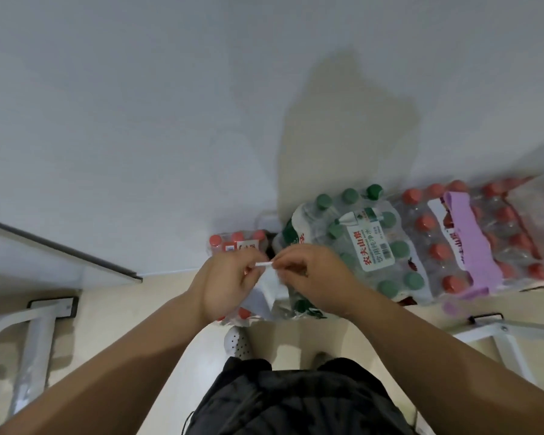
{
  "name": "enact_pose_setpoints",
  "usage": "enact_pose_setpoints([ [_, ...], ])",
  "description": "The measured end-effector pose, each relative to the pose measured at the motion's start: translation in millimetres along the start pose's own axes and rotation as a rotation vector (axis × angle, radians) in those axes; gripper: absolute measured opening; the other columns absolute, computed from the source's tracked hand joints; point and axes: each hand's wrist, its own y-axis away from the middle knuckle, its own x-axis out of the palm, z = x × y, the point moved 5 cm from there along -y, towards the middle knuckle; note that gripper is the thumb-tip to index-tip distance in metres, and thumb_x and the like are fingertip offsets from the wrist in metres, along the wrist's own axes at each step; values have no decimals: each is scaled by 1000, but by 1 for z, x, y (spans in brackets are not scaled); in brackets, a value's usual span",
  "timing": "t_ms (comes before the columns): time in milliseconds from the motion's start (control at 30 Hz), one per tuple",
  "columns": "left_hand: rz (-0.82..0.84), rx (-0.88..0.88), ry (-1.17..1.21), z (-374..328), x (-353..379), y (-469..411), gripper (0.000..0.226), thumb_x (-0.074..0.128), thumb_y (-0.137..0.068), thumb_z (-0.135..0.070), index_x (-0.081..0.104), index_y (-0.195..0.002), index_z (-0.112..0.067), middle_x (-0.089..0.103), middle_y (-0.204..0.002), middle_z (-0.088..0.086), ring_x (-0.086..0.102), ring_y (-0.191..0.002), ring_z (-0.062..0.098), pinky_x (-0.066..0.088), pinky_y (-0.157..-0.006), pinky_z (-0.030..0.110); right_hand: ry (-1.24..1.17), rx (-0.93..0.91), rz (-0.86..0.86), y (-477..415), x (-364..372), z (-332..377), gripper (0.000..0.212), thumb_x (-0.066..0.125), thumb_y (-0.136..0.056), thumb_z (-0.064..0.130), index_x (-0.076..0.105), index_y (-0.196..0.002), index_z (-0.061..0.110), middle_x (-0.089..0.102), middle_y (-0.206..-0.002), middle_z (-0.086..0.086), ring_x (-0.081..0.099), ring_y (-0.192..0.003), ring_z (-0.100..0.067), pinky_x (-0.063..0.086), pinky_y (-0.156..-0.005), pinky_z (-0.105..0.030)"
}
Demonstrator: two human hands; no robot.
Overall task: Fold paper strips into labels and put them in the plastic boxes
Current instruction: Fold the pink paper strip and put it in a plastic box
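Note:
A small white paper strip [263,264] is held level between my two hands in the middle of the view. My left hand [225,285] pinches its left end and my right hand [314,282] pinches its right end, fingertips almost touching. Most of the strip is hidden by the fingers. No plastic box is in view.
Shrink-wrapped packs of bottled water stand on the floor against the white wall: a green-capped pack [358,246], a red-capped pack with a purple band [471,237], and a smaller red-capped pack [236,241]. A table edge [60,246] is at left, white metal frames [35,334] at both sides.

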Motion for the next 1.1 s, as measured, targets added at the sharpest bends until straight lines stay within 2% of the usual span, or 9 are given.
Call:
enact_pose_setpoints([
  [133, -54, 0, 79, -51, 2, 7, 40, 65, -90, -18, 46, -68, -44, 52, -57, -9, 47, -53, 7, 37, -51, 24, -58, 0, -127, 35, -27, -9, 11, 76, -85, 10, 78, -94, 18, 74, -92, 3, 69, -82, -9, 59, -81, -32],
  [300, -96, 22, 82, -129, 12, 7, 33, 68, -89, -19, 54, -73, -43, 53, -54, -18, 54, -57, -1, 32, -52, 11, -158, -62, -233, 84, -75, -31, 18, 77, -83, 7, 70, -80, 24, 63, -72, 11, 59, -70, -5, 50, -68, -19],
  [533, -180, -55, 229, -237, 46, 0, 22, 72, -85, -9, 73, -78, -30, 63, -64, -10, 57, -54, 8, 40, -53, 12, -373, -114, -196, 155, -151, -76, 22, 75, -88, 7, 68, -94, 26, 66, -80, 3, 63, -74, -11, 52, -68, -16],
  [600, -171, -72, 265, -262, 56, -5, 18, 73, -86, -11, 75, -79, -27, 64, -62, -6, 56, -52, 5, 43, -52, 17, -439, -110, -190, 173, -167, -89, 19, 73, -90, 6, 69, -93, 25, 62, -77, 5, 59, -72, -5, 50, -67, -15],
  [767, -117, -164, 486, -311, 70, -10, 12, 73, -87, -12, 77, -80, -20, 71, -66, 8, 70, -64, 32, 58, -66, 44, -556, -112, -188, 206, -202, -107, 26, 74, -89, 5, 72, -88, 31, 67, -74, 8, 65, -74, -10, 55, -68, -23],
  [833, -120, -194, 529, -323, 74, -17, 12, 72, -87, -9, 77, -80, -17, 73, -69, 10, 71, -66, 31, 61, -67, 41, -557, -127, -201, 211, -219, -110, 21, 74, -89, 6, 71, -92, 27, 67, -75, -1, 67, -75, -18, 54, -65, -21],
  [933, -123, -230, 577, -333, 83, -37, 12, 71, -88, -6, 76, -82, -14, 74, -71, 11, 72, -67, 29, 62, -69, 36, -516, -105, -241, 207, -240, -122, 17, 76, -88, 8, 69, -99, 21, 68, -79, -18, 69, -84, -35, 59, -76, -37],
  [1000, -110, -256, 542, -331, 96, -57, 7, 71, -88, -7, 73, -83, -11, 74, -72, 14, 72, -68, 31, 61, -62, 35, -438, -46, -279, 195, -247, -140, 18, 77, -87, 11, 69, -99, 21, 73, -73, -11, 70, -79, -31, 58, -78, -40],
  [1100, -63, -303, 493, -314, 123, -92, 7, 69, -88, -9, 70, -81, -11, 74, -71, 15, 72, -65, 32, 60, -67, 53, -315, 68, -306, 167, -249, -175, 20, 78, -85, 16, 69, -100, 25, 75, -75, -6, 72, -77, -22, 57, -79, -34],
])
